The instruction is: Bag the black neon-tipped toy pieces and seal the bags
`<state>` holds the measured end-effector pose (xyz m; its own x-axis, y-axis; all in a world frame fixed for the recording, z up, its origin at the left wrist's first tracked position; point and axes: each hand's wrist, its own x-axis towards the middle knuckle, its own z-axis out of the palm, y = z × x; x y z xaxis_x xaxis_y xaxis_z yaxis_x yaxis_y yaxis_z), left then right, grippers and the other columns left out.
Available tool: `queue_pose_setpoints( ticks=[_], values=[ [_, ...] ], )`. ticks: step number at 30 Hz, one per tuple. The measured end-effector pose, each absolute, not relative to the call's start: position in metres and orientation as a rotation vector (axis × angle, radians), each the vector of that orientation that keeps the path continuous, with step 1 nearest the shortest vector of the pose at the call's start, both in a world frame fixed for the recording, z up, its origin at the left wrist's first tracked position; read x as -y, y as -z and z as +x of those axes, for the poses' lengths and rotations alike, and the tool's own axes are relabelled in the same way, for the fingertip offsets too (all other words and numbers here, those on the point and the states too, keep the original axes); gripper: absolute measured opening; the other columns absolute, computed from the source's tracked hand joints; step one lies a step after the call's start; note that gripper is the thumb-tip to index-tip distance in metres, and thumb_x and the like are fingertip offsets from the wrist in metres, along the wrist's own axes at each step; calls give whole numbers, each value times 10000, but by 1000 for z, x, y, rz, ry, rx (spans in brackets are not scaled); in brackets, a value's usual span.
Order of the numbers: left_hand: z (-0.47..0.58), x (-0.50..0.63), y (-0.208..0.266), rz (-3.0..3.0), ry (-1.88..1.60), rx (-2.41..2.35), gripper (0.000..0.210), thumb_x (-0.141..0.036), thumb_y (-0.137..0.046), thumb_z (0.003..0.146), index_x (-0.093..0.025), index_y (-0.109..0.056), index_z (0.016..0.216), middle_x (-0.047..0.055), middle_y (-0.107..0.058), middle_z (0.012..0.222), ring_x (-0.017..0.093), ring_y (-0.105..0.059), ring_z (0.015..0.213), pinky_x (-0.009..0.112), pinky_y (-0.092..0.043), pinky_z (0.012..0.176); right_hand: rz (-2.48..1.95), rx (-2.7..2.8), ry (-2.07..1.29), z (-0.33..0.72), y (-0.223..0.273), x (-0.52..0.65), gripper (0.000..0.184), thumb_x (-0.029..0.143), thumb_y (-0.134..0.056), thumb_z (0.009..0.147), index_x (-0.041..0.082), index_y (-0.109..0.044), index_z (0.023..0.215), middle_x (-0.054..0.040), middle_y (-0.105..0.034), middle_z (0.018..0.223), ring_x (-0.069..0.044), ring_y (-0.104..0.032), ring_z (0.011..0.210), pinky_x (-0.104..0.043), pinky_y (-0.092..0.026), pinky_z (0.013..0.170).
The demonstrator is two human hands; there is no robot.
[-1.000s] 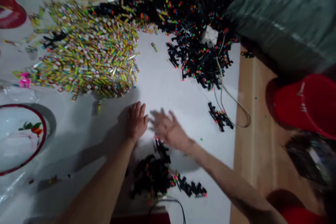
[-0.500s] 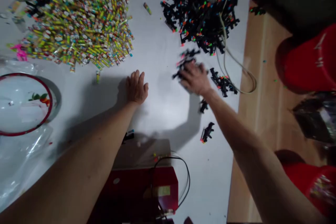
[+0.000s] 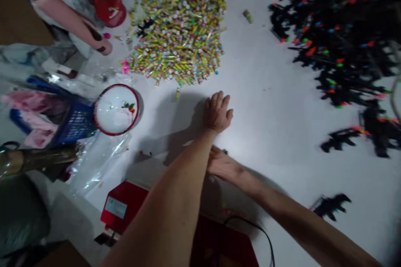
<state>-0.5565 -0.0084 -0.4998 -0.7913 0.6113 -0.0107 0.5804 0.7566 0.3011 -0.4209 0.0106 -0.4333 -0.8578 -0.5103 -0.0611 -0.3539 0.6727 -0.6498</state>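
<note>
- Resting flat on the white table [image 3: 266,133], the left hand [image 3: 217,112] lies palm down with fingers spread a little, holding nothing; a ring shows on one finger.
- Its fingertips point toward the heap of small multicoloured tubes [image 3: 180,46], near but apart from it.
- The right hand [image 3: 222,164] sits low, partly hidden behind the left forearm; its grip cannot be told.
- Black plastic pieces with coloured tips [image 3: 338,29] pile up far right.
- A red-rimmed bowl [image 3: 116,109] stands at left.
</note>
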Motion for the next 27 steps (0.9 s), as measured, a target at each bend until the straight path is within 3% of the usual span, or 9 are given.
queue_pose_setpoints(
  ticks=[3, 5, 8, 11, 14, 17, 21, 24, 27],
  values=[
    [-554, -9, 500, 1095, -527, -2822, 516, -392, -455, 926, -152, -480, 1382, 105, -363, 1483, 260, -281, 1357, 475, -202, 1122, -1016, -2846, 556, -398, 419, -85, 353, 91, -384, 918, 196, -654, 1120, -83, -663, 1018, -224, -592, 884, -363, -498, 733],
    [-555, -2, 492, 1111, -567, -2814, 511, -385, -436, 933, -154, -477, 1387, 106, -363, 1485, 261, -288, 1361, 472, -220, 1120, -871, -2914, 485, -377, 399, -116, 409, 96, -345, 933, 204, -590, 1242, -74, -656, 1053, -206, -592, 898, -345, -501, 765],
    [-560, 27, 489, 1092, -606, -2855, 499, -350, -424, 926, -82, -534, 1332, 168, -420, 1426, 287, -339, 1337, 458, -262, 1108, -237, -2996, 676, -382, 394, -144, 396, 118, -321, 942, 175, -559, 1254, -87, -645, 1066, -193, -579, 942, -334, -501, 840],
    [-569, 42, 503, 1089, -556, -2918, 527, -374, -374, 935, -44, -558, 1301, 209, -442, 1385, 348, -380, 1291, 505, -288, 1070, 559, -3092, 825, -428, 420, -193, 374, 234, -306, 967, 131, -511, 1262, -120, -602, 1141, -177, -554, 1050, -317, -478, 941],
    [-572, 39, 508, 1158, -515, -2930, 547, -397, -326, 951, -38, -559, 1291, 205, -440, 1383, 349, -372, 1297, 505, -298, 1065, 1222, -3167, 738, -440, 433, -236, 542, 380, -363, 951, 68, -341, 1394, -193, -441, 1359, -211, -433, 1273, -366, -389, 1079],
    [-569, 36, 504, 1161, -461, -2934, 567, -414, -290, 954, -32, -556, 1277, 213, -428, 1389, 355, -382, 1293, 506, -299, 1071, 1574, -3020, 571, -357, 438, -216, 629, 462, -419, 921, 141, -279, 1444, -194, -285, 1474, -273, -289, 1392, -452, -337, 1120],
    [-569, 41, 506, 1167, -487, -2912, 562, -456, -274, 943, -128, -454, 1362, 163, -338, 1484, 355, -353, 1328, 539, -296, 1082, 1865, -2693, 206, -222, 463, -142, 674, 444, -425, 905, 250, -171, 1499, -221, -260, 1479, -379, -334, 1351, -565, -411, 997],
    [-574, 44, 514, 1246, -424, -2921, 558, -431, -307, 941, -84, -476, 1344, 195, -384, 1442, 366, -401, 1284, 533, -326, 1057, 1905, -2715, 42, -235, 495, -149, 706, 513, -448, 889, 196, -244, 1487, -228, -300, 1470, -408, -306, 1358, -633, -346, 992],
    [-579, 44, 518, 1358, -374, -2950, 570, -402, -311, 944, 10, -538, 1266, 244, -449, 1352, 375, -464, 1202, 515, -370, 1001, 1982, -2782, 182, -342, 509, -219, 738, 594, -465, 865, 146, -375, 1445, -204, -229, 1517, -367, -245, 1393, -582, -268, 1069]
  ],
)
